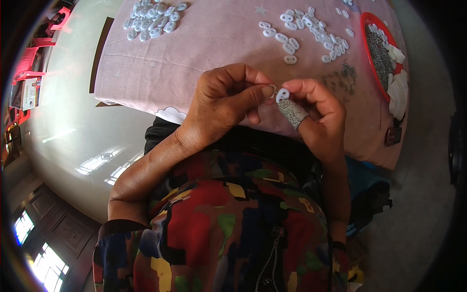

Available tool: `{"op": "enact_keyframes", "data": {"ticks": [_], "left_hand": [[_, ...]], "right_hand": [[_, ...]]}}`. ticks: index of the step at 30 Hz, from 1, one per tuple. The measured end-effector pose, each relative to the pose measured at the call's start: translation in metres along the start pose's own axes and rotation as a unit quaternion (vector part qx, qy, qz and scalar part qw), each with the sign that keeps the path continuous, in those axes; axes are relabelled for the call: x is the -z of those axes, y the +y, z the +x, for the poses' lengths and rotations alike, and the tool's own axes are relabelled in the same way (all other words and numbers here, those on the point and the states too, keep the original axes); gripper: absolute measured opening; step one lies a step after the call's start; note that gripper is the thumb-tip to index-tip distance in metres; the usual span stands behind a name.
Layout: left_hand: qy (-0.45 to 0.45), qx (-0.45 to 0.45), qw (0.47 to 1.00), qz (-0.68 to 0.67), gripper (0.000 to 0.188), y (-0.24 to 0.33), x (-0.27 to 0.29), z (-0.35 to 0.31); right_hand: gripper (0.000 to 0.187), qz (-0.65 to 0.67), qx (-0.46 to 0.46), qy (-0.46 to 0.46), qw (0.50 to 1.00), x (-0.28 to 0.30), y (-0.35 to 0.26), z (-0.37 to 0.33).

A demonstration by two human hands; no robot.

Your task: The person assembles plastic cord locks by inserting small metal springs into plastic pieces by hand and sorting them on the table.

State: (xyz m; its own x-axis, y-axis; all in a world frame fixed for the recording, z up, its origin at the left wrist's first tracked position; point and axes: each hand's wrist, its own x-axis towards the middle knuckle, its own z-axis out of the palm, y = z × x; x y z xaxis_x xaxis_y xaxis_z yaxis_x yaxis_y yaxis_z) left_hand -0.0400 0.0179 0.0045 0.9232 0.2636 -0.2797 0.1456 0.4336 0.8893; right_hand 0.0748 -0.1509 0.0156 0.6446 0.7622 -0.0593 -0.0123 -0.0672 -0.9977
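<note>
Both hands meet above the near edge of the pink-covered table. My right hand (323,114) pinches a small white oval plastic piece (282,95) with two holes between thumb and forefinger. A speckled grey fabric sleeve (293,115) covers that thumb. Close beside the piece, my left hand (224,97) is closed in a pinch, thumb against forefinger. A thin, pale, curved bit (273,91) shows at its fingertips, right by the white piece. Its kind is too small to make out, and whether it touches the white piece I cannot tell.
A heap of white oval pieces (154,20) lies at the far left, with more scattered pieces (316,30) at the far middle. Small grey metal bits (346,78) lie near a red tray (364,36) of similar bits. White cloth (398,92) and a small dark object (393,136) sit at the right edge.
</note>
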Motion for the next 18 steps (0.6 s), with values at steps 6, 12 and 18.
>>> {"op": "enact_keyframes", "data": {"ticks": [6,12,18], "left_hand": [[-0.012,0.017,1.0,-0.016,0.014,0.0052,0.0011,-0.0014],[-0.019,0.048,0.999,-0.013,0.017,0.0074,0.0037,0.0001],[-0.024,0.07,0.996,-0.053,0.019,0.0054,0.0026,-0.0003]], "right_hand": [[0.033,-0.028,0.026,-0.033,0.999,0.0031,-0.002,0.0019],[0.038,-0.008,0.053,-0.041,0.998,0.0039,0.0011,0.0036],[0.038,-0.008,0.051,-0.046,0.998,0.003,-0.0011,0.0029]]}}
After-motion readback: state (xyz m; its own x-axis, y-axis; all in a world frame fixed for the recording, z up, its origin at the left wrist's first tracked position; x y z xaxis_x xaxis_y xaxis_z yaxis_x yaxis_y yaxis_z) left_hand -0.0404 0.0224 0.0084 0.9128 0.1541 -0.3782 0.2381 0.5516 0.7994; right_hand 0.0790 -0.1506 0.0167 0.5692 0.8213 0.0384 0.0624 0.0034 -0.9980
